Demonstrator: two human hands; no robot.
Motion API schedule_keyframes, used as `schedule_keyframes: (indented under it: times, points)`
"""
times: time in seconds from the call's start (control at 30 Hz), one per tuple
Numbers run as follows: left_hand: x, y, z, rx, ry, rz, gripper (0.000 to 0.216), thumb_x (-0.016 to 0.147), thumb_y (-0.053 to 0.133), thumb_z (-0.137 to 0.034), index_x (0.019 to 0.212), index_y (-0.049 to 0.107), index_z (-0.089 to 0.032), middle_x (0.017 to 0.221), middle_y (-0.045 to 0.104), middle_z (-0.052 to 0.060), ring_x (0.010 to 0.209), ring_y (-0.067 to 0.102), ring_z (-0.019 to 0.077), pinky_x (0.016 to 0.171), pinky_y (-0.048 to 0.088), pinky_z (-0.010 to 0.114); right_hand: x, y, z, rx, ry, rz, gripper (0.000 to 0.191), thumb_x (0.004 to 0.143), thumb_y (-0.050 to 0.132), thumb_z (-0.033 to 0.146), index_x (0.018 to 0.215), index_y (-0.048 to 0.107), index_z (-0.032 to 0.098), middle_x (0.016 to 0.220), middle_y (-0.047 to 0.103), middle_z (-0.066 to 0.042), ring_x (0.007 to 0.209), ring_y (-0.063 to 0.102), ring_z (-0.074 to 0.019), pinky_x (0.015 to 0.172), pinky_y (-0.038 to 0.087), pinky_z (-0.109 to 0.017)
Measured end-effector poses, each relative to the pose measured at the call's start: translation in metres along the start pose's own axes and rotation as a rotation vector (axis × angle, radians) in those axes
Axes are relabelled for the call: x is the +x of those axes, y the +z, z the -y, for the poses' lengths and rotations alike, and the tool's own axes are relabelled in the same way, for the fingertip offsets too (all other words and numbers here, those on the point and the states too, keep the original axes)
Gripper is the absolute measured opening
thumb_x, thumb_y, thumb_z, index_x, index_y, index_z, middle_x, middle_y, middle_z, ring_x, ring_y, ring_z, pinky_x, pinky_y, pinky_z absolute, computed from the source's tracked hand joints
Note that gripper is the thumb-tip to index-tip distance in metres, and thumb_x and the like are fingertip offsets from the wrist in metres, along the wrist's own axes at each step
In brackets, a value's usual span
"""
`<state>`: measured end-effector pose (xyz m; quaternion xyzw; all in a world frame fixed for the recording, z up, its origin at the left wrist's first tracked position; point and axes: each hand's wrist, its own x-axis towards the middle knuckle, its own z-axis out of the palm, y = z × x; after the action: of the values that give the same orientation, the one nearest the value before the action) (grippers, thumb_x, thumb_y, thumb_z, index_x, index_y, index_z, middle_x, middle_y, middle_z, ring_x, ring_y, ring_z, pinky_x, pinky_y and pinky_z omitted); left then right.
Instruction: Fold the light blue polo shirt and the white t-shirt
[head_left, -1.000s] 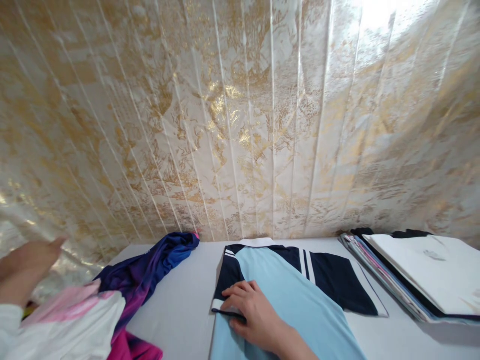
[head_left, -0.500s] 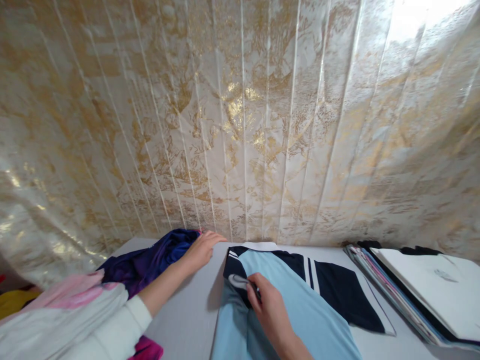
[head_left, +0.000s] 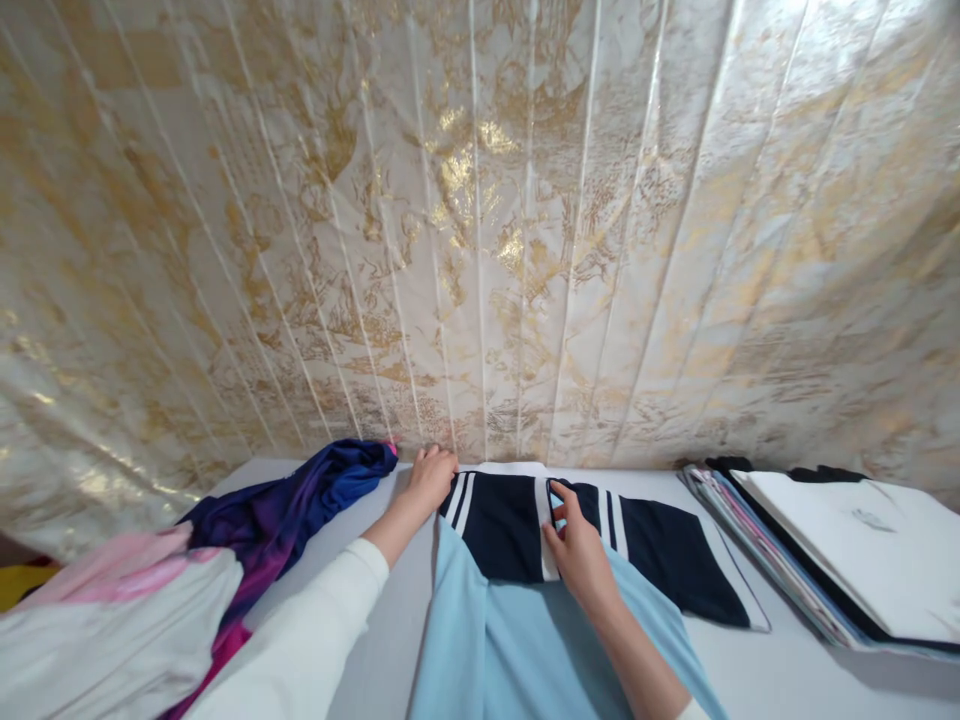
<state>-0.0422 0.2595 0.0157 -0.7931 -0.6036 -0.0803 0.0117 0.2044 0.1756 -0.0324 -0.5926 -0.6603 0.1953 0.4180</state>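
A light blue shirt with navy, white-striped sleeves lies on a white surface. Its left navy sleeve is folded inward across the top of the body, its white cuff reaching the middle. My left hand is at the shirt's upper left corner, fingers closed at the fold's edge; the fingertips are partly hidden. At the folded sleeve's white cuff is my right hand, thumb and curled index finger on the cuff edge. The other navy sleeve stretches out flat to the right.
A stack of folded clothes, a white one on top, stands at the right. To the left lie a crumpled purple-blue garment and a white-and-pink garment. A shiny gold-patterned curtain hangs behind the surface.
The left sleeve, bunched in my right hand before, now lies flat across the shirt's top. My right hand has moved up and right. My left hand has come right to the shirt's corner.
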Motion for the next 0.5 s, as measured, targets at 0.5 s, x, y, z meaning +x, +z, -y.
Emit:
schedule_keyframes:
  times: [0.5]
  points:
    - [-0.209, -0.021, -0.063, -0.181, 0.093, 0.201, 0.049, 0.096, 0.043, -0.026, 0.144, 0.039, -0.018, 0.158, 0.024, 0.010, 0.145, 0.022, 0.0229, 0.113, 0.027, 0.043, -0.004, -0.004, 0.017, -0.280, -0.135, 0.052, 0.052, 0.077, 0.043, 0.006, 0.128, 0.050, 0.013, 0.132, 0.052, -0.018, 0.113, 0.058, -0.0278, 0.095, 0.046, -0.042]
